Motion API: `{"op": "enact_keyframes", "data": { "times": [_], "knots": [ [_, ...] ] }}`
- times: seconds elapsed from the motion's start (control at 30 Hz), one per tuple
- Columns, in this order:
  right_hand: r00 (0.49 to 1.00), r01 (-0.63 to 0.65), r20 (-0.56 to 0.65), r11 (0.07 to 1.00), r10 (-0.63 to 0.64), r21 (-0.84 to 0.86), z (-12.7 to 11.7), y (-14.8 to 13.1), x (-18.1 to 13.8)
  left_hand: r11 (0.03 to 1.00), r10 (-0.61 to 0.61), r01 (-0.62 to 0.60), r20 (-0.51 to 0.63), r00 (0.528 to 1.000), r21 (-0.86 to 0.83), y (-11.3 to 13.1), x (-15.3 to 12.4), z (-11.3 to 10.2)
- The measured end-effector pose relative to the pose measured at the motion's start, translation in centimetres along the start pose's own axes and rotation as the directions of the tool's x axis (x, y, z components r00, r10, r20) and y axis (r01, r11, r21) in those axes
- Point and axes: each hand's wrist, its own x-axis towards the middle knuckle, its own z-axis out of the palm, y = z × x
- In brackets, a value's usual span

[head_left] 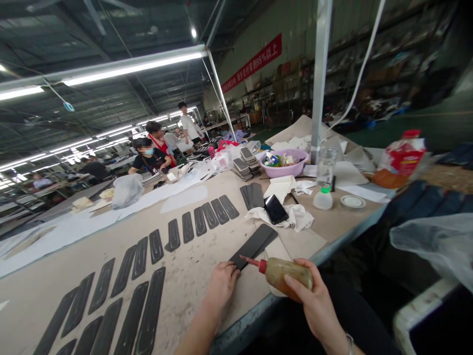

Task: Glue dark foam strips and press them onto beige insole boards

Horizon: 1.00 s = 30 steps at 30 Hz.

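My right hand (318,301) is wrapped round a squeeze bottle (290,276) of yellowish-brown liquid with a red nozzle. The bottle is tilted, its tip pointing left over a dark strip (254,244). At the near end of that strip my left hand (223,281) has its fingers closed on the edge. Another dark strip lies partly under or against it; the overlap hides how many there are. To the left, rows of dark rounded strips (140,259) lie on the table (192,283), with shiny lines along their faces.
Beyond the strips lie a phone (276,209) on a white cloth (301,217), a pale purple basin (284,170), a glass jar (327,165) and a round lid (353,202). A metal post (320,74) rises behind. Several people work at the far left.
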Motion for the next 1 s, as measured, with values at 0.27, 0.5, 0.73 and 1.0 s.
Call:
{"op": "enact_keyframes", "data": {
  "times": [0.27, 0.5, 0.73, 1.0],
  "knots": [
    [1.000, 0.012, 0.004, 0.999, -0.012, 0.049, -0.1, 0.4, 0.2, 0.982, -0.026, 0.051, -0.140, 0.990, 0.181, -0.4, -1.8, -4.4],
    [0.992, 0.020, 0.122, 1.000, -0.017, -0.021, 0.6, 0.6, -0.8, 0.910, -0.057, 0.078, -0.064, 0.996, 0.407, -1.4, -12.2, -7.7],
    [0.944, 0.177, 0.327, 0.914, -0.053, -0.365, 3.7, 3.1, -3.7, 0.978, -0.082, 0.116, -0.192, 0.978, 0.173, -2.1, -19.3, -5.4],
    [0.870, 0.455, 0.424, 0.739, -0.250, -0.497, 5.4, 5.2, -4.7, 0.995, 0.029, -0.017, -0.116, 0.993, 0.101, -4.5, -16.9, -6.5]
  ]
}}
